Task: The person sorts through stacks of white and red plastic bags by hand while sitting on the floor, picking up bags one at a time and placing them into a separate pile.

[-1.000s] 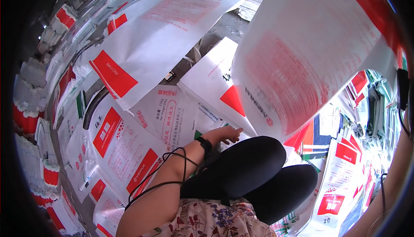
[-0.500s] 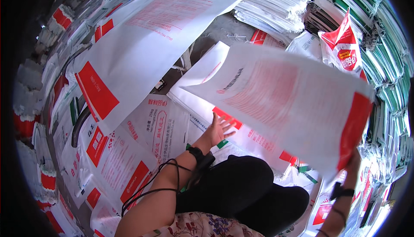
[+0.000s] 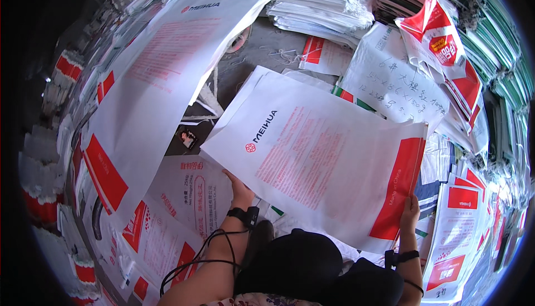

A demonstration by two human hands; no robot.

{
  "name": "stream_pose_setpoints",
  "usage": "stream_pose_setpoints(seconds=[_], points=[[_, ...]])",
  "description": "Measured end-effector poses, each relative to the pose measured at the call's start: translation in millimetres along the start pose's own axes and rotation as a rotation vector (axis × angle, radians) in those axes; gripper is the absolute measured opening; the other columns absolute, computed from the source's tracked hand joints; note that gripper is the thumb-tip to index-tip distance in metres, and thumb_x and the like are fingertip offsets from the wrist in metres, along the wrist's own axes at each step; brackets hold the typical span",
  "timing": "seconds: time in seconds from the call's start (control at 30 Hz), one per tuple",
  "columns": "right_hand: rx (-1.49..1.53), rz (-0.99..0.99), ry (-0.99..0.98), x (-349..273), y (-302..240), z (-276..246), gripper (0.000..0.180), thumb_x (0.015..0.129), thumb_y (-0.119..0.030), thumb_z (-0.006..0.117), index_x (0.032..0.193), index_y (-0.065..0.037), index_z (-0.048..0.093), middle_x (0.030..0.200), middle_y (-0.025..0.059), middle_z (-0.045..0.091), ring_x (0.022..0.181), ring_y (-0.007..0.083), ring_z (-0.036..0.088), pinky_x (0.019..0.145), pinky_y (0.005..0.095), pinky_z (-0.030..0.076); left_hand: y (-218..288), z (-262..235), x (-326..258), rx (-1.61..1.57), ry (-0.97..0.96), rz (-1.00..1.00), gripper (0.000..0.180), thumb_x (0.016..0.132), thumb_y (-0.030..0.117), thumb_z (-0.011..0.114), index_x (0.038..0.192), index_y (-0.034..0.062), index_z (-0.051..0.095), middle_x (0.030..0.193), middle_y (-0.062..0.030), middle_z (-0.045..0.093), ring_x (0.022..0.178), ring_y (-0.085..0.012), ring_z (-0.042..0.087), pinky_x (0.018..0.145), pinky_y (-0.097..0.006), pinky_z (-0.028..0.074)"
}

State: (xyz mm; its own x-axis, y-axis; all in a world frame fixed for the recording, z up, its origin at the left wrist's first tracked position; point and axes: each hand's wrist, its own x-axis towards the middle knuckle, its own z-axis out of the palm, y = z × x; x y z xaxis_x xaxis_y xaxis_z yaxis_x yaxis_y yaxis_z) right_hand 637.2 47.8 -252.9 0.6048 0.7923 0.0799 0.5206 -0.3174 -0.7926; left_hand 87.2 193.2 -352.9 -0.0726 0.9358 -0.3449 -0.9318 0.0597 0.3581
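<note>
Both hands hold one large white sack with red print (image 3: 317, 155), spread flat between them. Left hand (image 3: 241, 190) grips its near left edge, fingers hidden under the sack. Right hand (image 3: 410, 212) is closed on the red corner at the near right. Beyond the left hand a long white sack (image 3: 161, 77) hangs over. More flat printed sacks (image 3: 184, 205) lie under the left hand.

sack (image 3: 317, 155) between both hands, bag stack (image 3: 323, 5) behind
</note>
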Motion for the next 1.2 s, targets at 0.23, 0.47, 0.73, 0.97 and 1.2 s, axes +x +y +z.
stream_pose_setpoints(seconds=[0.23,0.47,0.73,0.97,1.2], points=[[0.038,0.062,-0.048,2.6,-1.5,21.3,0.028,0.102,-0.019,0.051,0.117,0.002,0.063,0.097,0.0211,0.068,0.086,0.0304,0.066,0.079,0.0388,0.051,23.8,-45.2,24.1,0.781,0.034,0.114,0.050,0.103,0.035,0.054,0.135,-0.0024,0.050,0.121,-0.0130,0.063,0.110,-0.0287,0.063,0.094,-0.043,0.053],[-0.174,0.080,0.172,-1.5,43.0,8.3,0.035,0.104,-0.025,0.049,0.117,0.004,0.064,0.106,0.0221,0.069,0.090,0.0346,0.066,0.083,0.0413,0.052,14.1,-50.4,39.8,0.390,0.302,0.233,0.044,0.102,0.023,0.055,0.138,-0.0016,0.047,0.124,-0.0205,0.059,0.118,-0.0279,0.058,0.093,-0.040,0.054],[-0.181,0.195,0.186,-7.6,56.5,-7.1,0.038,0.104,-0.026,0.048,0.126,0.001,0.062,0.114,0.0188,0.069,0.096,0.0294,0.067,0.088,0.0373,0.053,-3.7,23.3,-2.1,0.960,0.568,0.558,0.049,0.098,0.011,0.061,0.143,0.0021,0.043,0.131,-0.0203,0.053,0.124,-0.0239,0.053,0.093,-0.035,0.053],[-0.034,0.189,0.140,-8.2,47.6,8.8,0.035,0.105,-0.025,0.048,0.120,0.002,0.064,0.106,0.0149,0.070,0.088,0.0230,0.066,0.082,0.0337,0.054,16.5,-9.9,-3.8,0.448,0.510,0.188,0.046,0.103,0.033,0.053,0.135,0.0009,0.052,0.125,-0.0120,0.061,0.114,-0.0212,0.061,0.094,-0.033,0.053],[0.065,0.249,0.036,-16.2,56.6,8.5,0.030,0.104,-0.023,0.051,0.113,0.003,0.063,0.101,0.0145,0.070,0.084,0.0205,0.064,0.078,0.0328,0.053,8.7,20.5,2.4,0.625,0.725,0.428,0.073,0.106,0.054,0.031,0.119,-0.0110,0.060,0.115,-0.0198,0.067,0.102,-0.0317,0.067,0.090,-0.038,0.055]])
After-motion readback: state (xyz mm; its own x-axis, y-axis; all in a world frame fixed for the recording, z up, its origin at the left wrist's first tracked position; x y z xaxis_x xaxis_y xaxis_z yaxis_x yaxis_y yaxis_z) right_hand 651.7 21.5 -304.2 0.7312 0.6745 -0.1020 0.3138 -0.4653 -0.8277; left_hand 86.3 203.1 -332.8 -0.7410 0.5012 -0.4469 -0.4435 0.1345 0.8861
